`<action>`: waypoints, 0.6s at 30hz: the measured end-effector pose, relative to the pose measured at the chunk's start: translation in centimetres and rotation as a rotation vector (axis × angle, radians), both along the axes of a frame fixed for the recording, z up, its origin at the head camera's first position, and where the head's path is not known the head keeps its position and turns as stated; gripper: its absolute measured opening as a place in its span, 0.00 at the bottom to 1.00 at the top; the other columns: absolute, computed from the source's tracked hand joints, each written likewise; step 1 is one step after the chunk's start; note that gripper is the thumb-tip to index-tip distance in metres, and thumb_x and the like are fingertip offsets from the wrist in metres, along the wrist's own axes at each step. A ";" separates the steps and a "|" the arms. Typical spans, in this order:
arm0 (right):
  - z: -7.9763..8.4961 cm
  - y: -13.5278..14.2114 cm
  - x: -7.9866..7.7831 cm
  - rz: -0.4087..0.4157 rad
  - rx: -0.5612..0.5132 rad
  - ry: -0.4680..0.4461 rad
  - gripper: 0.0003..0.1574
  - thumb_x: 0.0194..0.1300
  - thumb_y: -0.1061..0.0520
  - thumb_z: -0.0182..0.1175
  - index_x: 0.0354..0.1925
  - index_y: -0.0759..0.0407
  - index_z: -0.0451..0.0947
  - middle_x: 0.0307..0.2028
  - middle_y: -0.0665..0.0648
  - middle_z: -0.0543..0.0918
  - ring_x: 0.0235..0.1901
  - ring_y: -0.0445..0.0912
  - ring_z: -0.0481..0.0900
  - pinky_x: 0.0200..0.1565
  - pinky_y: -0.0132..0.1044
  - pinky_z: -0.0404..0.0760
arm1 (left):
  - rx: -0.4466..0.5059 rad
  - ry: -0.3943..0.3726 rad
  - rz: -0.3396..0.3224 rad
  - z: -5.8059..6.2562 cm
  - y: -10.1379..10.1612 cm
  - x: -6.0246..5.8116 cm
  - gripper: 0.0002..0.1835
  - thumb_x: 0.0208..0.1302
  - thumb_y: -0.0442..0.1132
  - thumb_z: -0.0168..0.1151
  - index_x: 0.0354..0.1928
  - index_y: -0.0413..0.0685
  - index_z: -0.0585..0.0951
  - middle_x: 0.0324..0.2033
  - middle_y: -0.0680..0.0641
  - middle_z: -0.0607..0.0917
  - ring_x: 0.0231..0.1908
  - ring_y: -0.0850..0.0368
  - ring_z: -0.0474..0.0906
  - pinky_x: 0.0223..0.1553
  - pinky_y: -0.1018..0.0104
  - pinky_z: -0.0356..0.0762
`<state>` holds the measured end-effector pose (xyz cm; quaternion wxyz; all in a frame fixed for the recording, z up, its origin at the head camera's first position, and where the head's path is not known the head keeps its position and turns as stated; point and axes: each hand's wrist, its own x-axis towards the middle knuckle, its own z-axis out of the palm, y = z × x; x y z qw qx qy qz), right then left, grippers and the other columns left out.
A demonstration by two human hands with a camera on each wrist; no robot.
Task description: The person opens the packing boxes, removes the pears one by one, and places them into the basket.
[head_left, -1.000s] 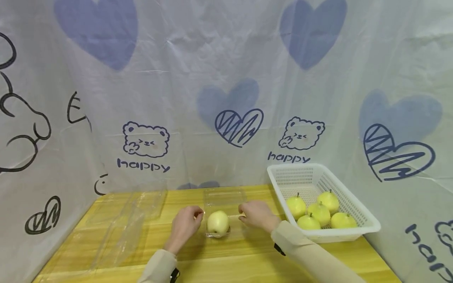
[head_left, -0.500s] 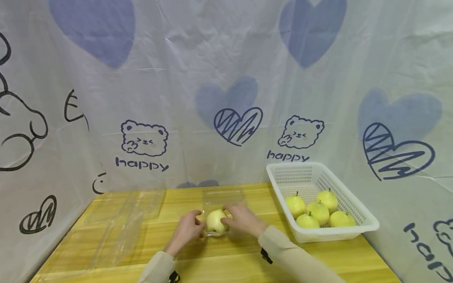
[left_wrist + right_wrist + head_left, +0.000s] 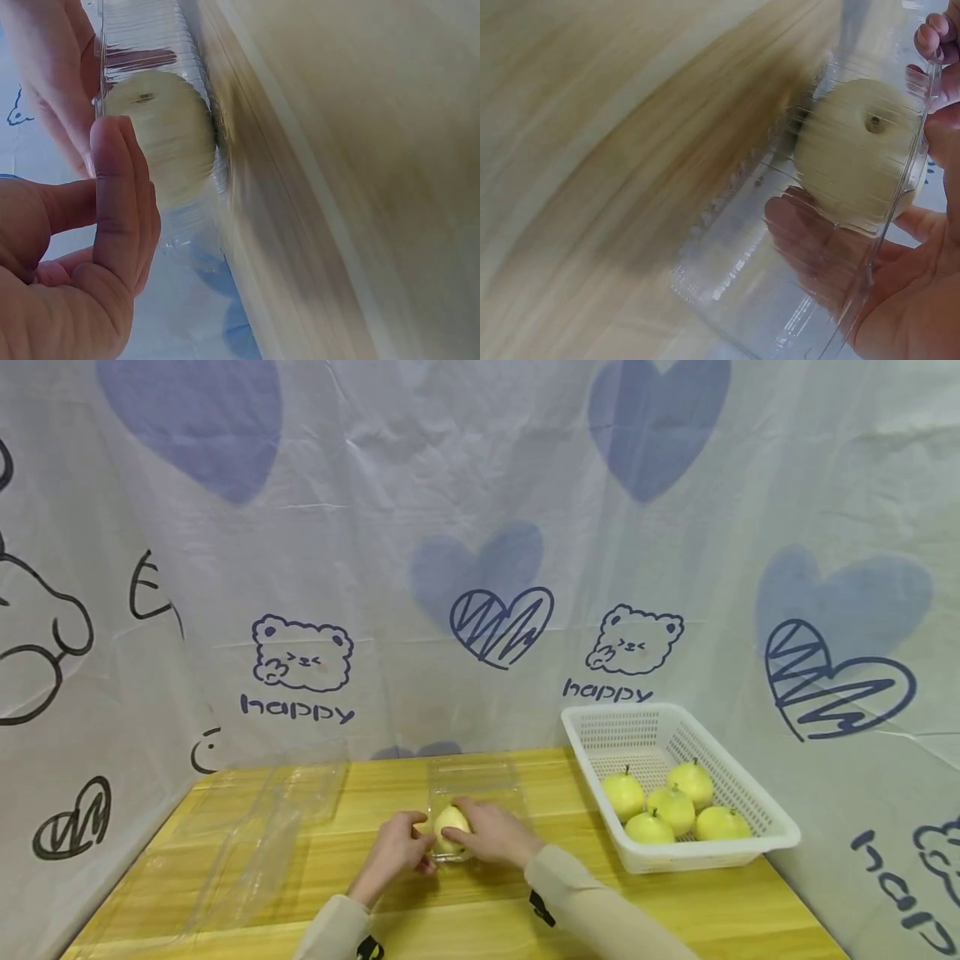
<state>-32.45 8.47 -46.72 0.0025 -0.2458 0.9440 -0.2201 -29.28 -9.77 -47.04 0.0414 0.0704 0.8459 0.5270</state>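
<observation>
A pale yellow pear (image 3: pixel 450 824) sits at the left end of a clear plastic clamshell box (image 3: pixel 472 770), whose lid lies open toward the back. My right hand (image 3: pixel 495 833) reaches into the box and grips the pear, fingers on the far side and thumb on the near side. Through the clear wall in the right wrist view, the fingers show beside the pear (image 3: pixel 847 154). My left hand (image 3: pixel 395 850) is at the box's left end, fingers slightly bent, close against the wall. In the left wrist view these fingers (image 3: pixel 116 210) hold nothing between them.
A white perforated basket (image 3: pixel 720 853) with several yellow pears (image 3: pixel 672 811) stands on the right. More clear plastic boxes (image 3: pixel 262 835) lie on the left of the wooden table (image 3: pixel 480 918). A printed curtain (image 3: pixel 405 710) hangs behind and at both sides.
My right hand has moved left from beside the box and taken hold of the pear, which is now shifted slightly left. My left hand has stayed by the box's left end, its fingers loosening.
</observation>
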 end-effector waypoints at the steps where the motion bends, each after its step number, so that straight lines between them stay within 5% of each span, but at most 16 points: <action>1: 0.0 -0.1 0.0 -0.006 0.004 -0.007 0.37 0.70 0.35 0.53 0.67 0.54 0.67 0.48 0.56 0.83 0.34 0.42 0.79 0.33 0.36 0.78 | -0.001 0.000 0.001 0.0 0.0 0.0 0.27 0.65 0.25 0.56 0.65 0.20 0.64 0.30 0.37 0.85 0.16 0.54 0.82 0.23 0.59 0.84; 7: 0.0 -0.3 -0.4 -0.028 0.036 -0.070 0.35 0.68 0.39 0.52 0.71 0.43 0.64 0.59 0.63 0.76 0.44 0.52 0.80 0.41 0.49 0.81 | 0.010 -0.015 0.048 0.1 0.3 0.0 0.27 0.65 0.25 0.56 0.65 0.22 0.65 0.31 0.34 0.83 0.15 0.55 0.82 0.22 0.62 0.84; 13: -0.3 0.0 -0.8 -0.032 0.016 -0.088 0.34 0.66 0.36 0.55 0.64 0.49 0.70 0.48 0.59 0.79 0.34 0.45 0.76 0.33 0.41 0.78 | -0.019 -0.013 0.068 0.1 0.6 -0.1 0.27 0.65 0.25 0.57 0.66 0.30 0.68 0.33 0.33 0.83 0.15 0.56 0.82 0.21 0.63 0.83; 18: -0.3 0.5 -1.3 0.000 0.015 -0.041 0.33 0.64 0.36 0.60 0.60 0.52 0.74 0.46 0.57 0.82 0.41 0.48 0.79 0.36 0.40 0.79 | -0.049 0.012 0.059 0.1 0.7 0.2 0.22 0.65 0.25 0.56 0.62 0.32 0.73 0.33 0.33 0.82 0.15 0.55 0.82 0.21 0.63 0.83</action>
